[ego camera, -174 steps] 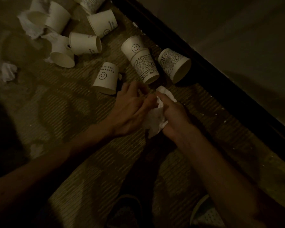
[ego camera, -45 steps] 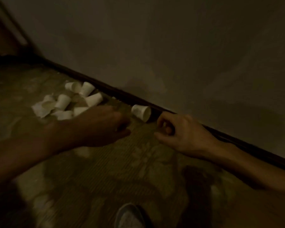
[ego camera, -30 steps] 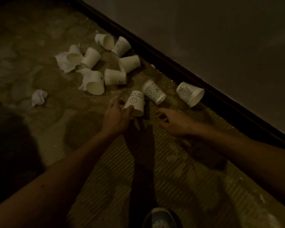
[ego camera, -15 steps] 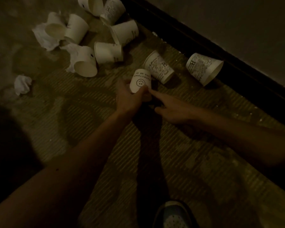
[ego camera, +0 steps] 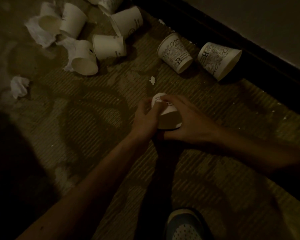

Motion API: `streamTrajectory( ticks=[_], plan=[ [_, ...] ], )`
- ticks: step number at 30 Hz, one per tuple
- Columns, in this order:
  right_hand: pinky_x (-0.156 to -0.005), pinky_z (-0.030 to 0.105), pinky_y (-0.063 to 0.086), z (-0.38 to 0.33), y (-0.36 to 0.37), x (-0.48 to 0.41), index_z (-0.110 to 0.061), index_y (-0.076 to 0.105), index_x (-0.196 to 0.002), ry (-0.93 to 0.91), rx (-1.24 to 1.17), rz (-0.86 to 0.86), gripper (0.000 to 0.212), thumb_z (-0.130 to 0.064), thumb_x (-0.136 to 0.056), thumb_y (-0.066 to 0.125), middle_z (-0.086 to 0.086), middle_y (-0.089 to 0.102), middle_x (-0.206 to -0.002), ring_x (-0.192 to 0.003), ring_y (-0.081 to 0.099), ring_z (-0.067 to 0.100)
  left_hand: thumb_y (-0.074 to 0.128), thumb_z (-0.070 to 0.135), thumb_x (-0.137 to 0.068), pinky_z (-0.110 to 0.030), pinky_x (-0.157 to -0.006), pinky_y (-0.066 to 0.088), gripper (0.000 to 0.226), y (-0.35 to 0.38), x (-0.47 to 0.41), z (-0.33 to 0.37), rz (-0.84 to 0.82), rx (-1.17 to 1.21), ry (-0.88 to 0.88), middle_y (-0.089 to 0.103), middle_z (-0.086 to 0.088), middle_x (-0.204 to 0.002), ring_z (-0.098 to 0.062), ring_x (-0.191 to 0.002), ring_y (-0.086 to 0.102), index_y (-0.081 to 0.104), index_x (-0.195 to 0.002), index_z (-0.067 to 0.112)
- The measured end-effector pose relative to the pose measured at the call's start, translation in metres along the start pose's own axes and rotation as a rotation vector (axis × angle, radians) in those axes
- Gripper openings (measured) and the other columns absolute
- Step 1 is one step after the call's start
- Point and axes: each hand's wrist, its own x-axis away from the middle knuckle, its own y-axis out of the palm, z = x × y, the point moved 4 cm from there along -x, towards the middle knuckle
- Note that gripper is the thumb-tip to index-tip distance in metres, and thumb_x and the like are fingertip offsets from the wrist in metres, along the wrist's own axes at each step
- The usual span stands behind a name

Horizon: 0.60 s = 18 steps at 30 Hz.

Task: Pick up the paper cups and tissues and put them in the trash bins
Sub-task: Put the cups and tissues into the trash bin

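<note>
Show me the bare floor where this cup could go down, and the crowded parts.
Bare carpet lies between the crumpled tissue and the left hand, and again between the right hand and the baseboard. Crowded: the plain cups and tissues upper left, and the two patterned cups.

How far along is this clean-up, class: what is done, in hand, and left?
Done: nothing shows as binned; no bin is in view. In hand: the left hand and right hand grip one paper cup. Left: two patterned cups, plain cups and crumpled tissues lie on the floor.
</note>
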Motion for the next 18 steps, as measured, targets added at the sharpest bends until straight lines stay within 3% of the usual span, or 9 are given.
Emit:
streamTrajectory(
  ticks=[3, 5, 7, 10, 12, 14, 16, 18],
  plan=[
    [-0.081, 0.028, 0.051, -0.001, -0.003, 0.003, -0.059, 0.041, -0.123, 0.107, -0.165, 0.031, 0.083, -0.068, -0.048, 0.076, -0.018, 0.045, -0.131, -0.114, 0.050, 0.006, 0.065, 0.043, -0.090, -0.021, -0.056, 0.054, 0.032, 0.002, -0.002, 0.002, -0.042, -0.008, -0.054, 0.069, -0.001, -0.106, -0.007, -0.076, 0.072, 0.060, -0.116, 0.025],
    [-0.066, 0.026, 0.056, 0.000, -0.010, 0.003, -0.060, 0.050, -0.104, 0.201, -0.325, 0.059, 0.069, -0.076, -0.041, 0.074, -0.021, 0.053, -0.114, -0.100, 0.058, 0.008, 0.062, 0.044, -0.091, -0.019, -0.054, 0.053, 0.028, 0.003, -0.004, 0.006, -0.085, -0.060, -0.040, 0.072, 0.000, -0.100, -0.008, -0.076, 0.073, 0.064, -0.110, 0.023],
    [-0.053, 0.027, 0.056, 0.008, -0.019, 0.003, -0.053, 0.056, -0.099, 0.274, -0.447, 0.093, 0.065, -0.078, -0.041, 0.072, -0.016, 0.057, -0.106, -0.090, 0.063, 0.012, 0.057, 0.047, -0.094, -0.015, -0.051, 0.050, 0.025, 0.005, -0.006, 0.011, -0.111, -0.158, -0.003, 0.073, 0.006, -0.088, -0.004, -0.071, 0.071, 0.067, -0.101, 0.025],
    [-0.046, 0.019, 0.050, 0.021, -0.029, 0.005, -0.045, 0.059, -0.094, 0.307, -0.537, 0.147, 0.035, -0.052, -0.065, 0.078, -0.012, 0.057, -0.102, -0.090, 0.060, 0.014, 0.049, 0.045, -0.099, -0.011, -0.047, 0.047, 0.027, 0.012, -0.009, 0.026, -0.177, -0.268, 0.029, 0.072, 0.011, -0.077, 0.001, -0.063, 0.068, 0.066, -0.095, 0.025],
    [-0.050, 0.025, 0.051, 0.032, -0.034, 0.007, -0.046, 0.059, -0.089, 0.353, -0.598, 0.196, 0.023, -0.036, -0.077, 0.075, -0.009, 0.057, -0.102, -0.092, 0.062, 0.020, 0.047, 0.039, -0.101, -0.009, -0.042, 0.043, 0.025, 0.018, -0.017, 0.044, -0.189, -0.344, 0.065, 0.070, 0.012, -0.068, 0.005, -0.055, 0.064, 0.064, -0.092, 0.024],
    [-0.054, 0.027, 0.051, 0.040, -0.039, 0.007, -0.044, 0.059, -0.091, 0.386, -0.645, 0.239, 0.022, -0.030, -0.081, 0.071, -0.005, 0.059, -0.101, -0.092, 0.063, 0.024, 0.050, 0.034, -0.101, -0.009, -0.040, 0.040, 0.019, 0.025, -0.031, 0.063, -0.104, -0.385, 0.132, 0.066, 0.008, -0.074, 0.005, -0.052, 0.060, 0.063, -0.103, 0.022],
    [-0.057, 0.029, 0.053, 0.043, -0.045, 0.007, -0.042, 0.061, -0.090, 0.393, -0.696, 0.272, 0.019, -0.028, -0.081, 0.071, -0.005, 0.059, -0.100, -0.092, 0.063, 0.024, 0.053, 0.032, -0.100, -0.008, -0.040, 0.040, 0.031, 0.035, -0.043, 0.084, 0.003, -0.398, 0.237, 0.058, 0.010, -0.092, 0.007, -0.053, 0.059, 0.055, -0.128, 0.018],
    [-0.067, 0.039, 0.057, 0.045, -0.049, 0.007, -0.042, 0.063, -0.089, 0.404, -0.737, 0.278, 0.021, -0.032, -0.074, 0.073, -0.004, 0.059, -0.102, -0.096, 0.063, 0.028, 0.056, 0.031, -0.099, -0.006, -0.050, 0.046, 0.049, 0.045, -0.055, 0.104, 0.061, -0.409, 0.356, 0.053, 0.010, -0.115, 0.006, -0.072, 0.063, 0.041, -0.143, 0.017]
  ],
)
